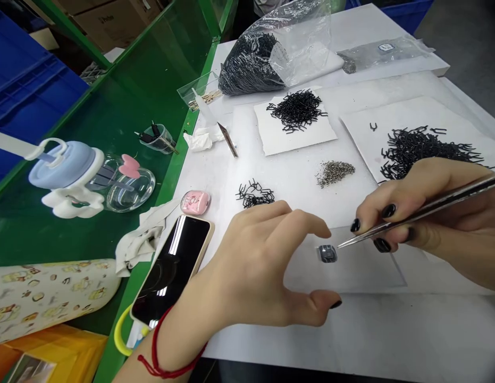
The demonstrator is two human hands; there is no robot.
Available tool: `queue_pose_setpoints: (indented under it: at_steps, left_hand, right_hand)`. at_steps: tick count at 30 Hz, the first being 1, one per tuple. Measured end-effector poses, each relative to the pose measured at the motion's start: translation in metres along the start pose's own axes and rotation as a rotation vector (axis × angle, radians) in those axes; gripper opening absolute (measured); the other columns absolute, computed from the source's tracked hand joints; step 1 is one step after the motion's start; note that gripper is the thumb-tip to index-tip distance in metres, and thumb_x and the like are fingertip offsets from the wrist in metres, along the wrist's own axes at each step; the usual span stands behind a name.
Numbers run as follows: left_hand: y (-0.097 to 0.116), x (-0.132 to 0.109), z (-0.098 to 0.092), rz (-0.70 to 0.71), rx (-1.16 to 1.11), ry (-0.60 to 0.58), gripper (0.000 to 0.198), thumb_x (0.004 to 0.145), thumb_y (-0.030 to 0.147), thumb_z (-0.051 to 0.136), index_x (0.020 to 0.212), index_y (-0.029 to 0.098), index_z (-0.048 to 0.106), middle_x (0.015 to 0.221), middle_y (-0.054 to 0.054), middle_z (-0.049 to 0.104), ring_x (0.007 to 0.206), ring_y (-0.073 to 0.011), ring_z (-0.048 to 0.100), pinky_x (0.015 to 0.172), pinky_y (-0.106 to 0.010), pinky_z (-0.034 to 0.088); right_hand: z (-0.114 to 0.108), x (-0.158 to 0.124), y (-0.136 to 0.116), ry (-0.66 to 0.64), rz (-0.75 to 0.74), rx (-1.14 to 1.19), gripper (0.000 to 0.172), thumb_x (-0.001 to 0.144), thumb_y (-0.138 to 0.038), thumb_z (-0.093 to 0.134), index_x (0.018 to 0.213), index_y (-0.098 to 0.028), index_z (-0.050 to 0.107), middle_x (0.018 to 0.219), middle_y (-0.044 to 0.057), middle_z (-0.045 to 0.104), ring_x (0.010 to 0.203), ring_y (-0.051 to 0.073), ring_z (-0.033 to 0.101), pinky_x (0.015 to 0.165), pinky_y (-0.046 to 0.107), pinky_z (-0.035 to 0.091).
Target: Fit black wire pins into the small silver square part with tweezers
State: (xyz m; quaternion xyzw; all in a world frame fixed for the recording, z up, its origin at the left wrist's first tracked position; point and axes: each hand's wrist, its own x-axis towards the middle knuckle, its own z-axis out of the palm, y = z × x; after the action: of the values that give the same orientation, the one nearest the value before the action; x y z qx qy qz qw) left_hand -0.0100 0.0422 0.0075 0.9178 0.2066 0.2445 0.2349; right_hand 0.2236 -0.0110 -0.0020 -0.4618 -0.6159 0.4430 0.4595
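My left hand [267, 260] reaches over the table with thumb and index finger spread apart, holding nothing. In the gap before those fingers lies a small dark rectangular part [327, 254] on a clear flat plate [362, 271]. My right hand [422, 218] grips metal tweezers [410, 215], their pointed tip just right of the dark part. Whether the tip touches it I cannot tell. A small pile of black forked pieces [255, 194] sits beyond my left hand. Tiny metallic bits [335, 173] are heaped farther back.
Larger piles of black forked pieces lie on white paper [267, 138] and behind my right hand. A clear bag of black pieces [251, 64] stands at the back. A phone [173, 266], a pink case [195, 202] and a bottle [91, 175] are at left.
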Motion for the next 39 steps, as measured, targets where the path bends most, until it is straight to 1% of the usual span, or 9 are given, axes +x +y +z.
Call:
queue_pose_setpoints:
  at_steps: [3,5,7,9,14,19,24,31,39]
  left_hand:
    - [-0.001,0.0025,-0.0008,-0.023,-0.053,-0.013,0.049,0.061,0.03,0.077,0.1,0.017,0.051,0.085,0.0,0.064,0.067,-0.0142,0.056,0.061,-0.03,0.045]
    - [-0.0017,0.0043,-0.0017,-0.037,-0.067,-0.039,0.049,0.061,0.031,0.079,0.1,0.015,0.053,0.084,-0.001,0.065,0.068,-0.0148,0.056,0.063,-0.031,0.045]
    - [-0.0027,0.0057,-0.0018,-0.045,-0.06,-0.056,0.042,0.065,0.033,0.078,0.095,0.014,0.057,0.079,-0.002,0.066,0.068,-0.0164,0.057,0.064,-0.034,0.043]
    - [-0.004,0.0065,-0.0009,-0.048,-0.061,-0.065,0.034,0.069,0.034,0.076,0.09,0.013,0.06,0.076,-0.003,0.067,0.067,-0.0175,0.058,0.066,-0.036,0.042]
    - [-0.0068,0.0067,0.0028,-0.056,-0.103,-0.05,0.02,0.074,0.026,0.069,0.087,0.013,0.062,0.079,-0.005,0.07,0.07,-0.0186,0.06,0.067,-0.037,0.042]
    - [-0.0054,0.0062,0.0035,-0.042,-0.097,-0.048,0.011,0.074,0.02,0.067,0.083,0.015,0.063,0.084,-0.006,0.07,0.073,-0.0182,0.059,0.068,-0.036,0.044]
    - [-0.0058,0.0061,0.0032,-0.025,-0.098,-0.04,0.011,0.073,0.02,0.067,0.081,0.016,0.059,0.085,-0.007,0.07,0.071,-0.0174,0.058,0.066,-0.034,0.045]
    - [-0.0085,0.0054,0.0037,0.01,-0.121,-0.034,0.012,0.074,0.021,0.066,0.08,0.014,0.058,0.083,-0.01,0.068,0.072,-0.0202,0.062,0.065,-0.035,0.048]
    - [-0.0083,0.0064,0.0051,0.0,-0.117,-0.038,0.014,0.076,0.023,0.066,0.082,0.016,0.056,0.084,-0.009,0.068,0.073,-0.0196,0.062,0.066,-0.033,0.049]
  right_hand:
    - [-0.0001,-0.0001,0.0,0.01,0.021,-0.009,0.019,0.078,-0.016,0.069,0.085,-0.033,0.062,0.074,-0.002,0.067,0.077,0.016,0.07,0.049,0.018,0.053]
    - [0.0008,-0.0005,0.0002,-0.011,0.019,-0.005,0.019,0.079,-0.017,0.068,0.086,-0.034,0.062,0.071,-0.003,0.065,0.079,0.016,0.07,0.056,0.018,0.056]
    - [0.0025,-0.0015,0.0,-0.018,0.004,-0.019,0.02,0.079,-0.017,0.068,0.087,-0.034,0.062,0.077,-0.003,0.068,0.08,0.015,0.07,0.063,0.019,0.059]
    - [0.0045,-0.0029,-0.0005,-0.003,0.001,-0.061,0.02,0.079,-0.017,0.069,0.087,-0.034,0.063,0.085,-0.002,0.07,0.081,0.016,0.07,0.067,0.021,0.06]
    - [0.0074,-0.0033,-0.0005,0.008,-0.028,-0.099,0.018,0.079,-0.02,0.07,0.087,-0.035,0.064,0.086,-0.003,0.07,0.081,0.015,0.069,0.063,0.021,0.058]
    - [0.0079,-0.0016,-0.0007,-0.012,-0.04,-0.094,0.019,0.08,-0.019,0.069,0.088,-0.035,0.063,0.086,-0.004,0.07,0.083,0.013,0.068,0.067,0.019,0.058]
    - [0.0084,-0.0022,-0.0025,-0.007,-0.035,-0.096,0.016,0.081,-0.02,0.069,0.087,-0.034,0.063,0.088,-0.004,0.07,0.081,0.012,0.068,0.063,0.018,0.056]
    - [0.0075,-0.0023,-0.0045,-0.041,-0.024,-0.082,0.018,0.08,-0.019,0.069,0.086,-0.034,0.063,0.09,-0.005,0.07,0.083,0.01,0.068,0.069,0.017,0.057]
    - [0.0078,0.0006,-0.0059,-0.021,-0.034,-0.057,0.014,0.081,-0.019,0.069,0.083,-0.032,0.063,0.087,-0.004,0.07,0.078,0.01,0.068,0.07,0.018,0.058]
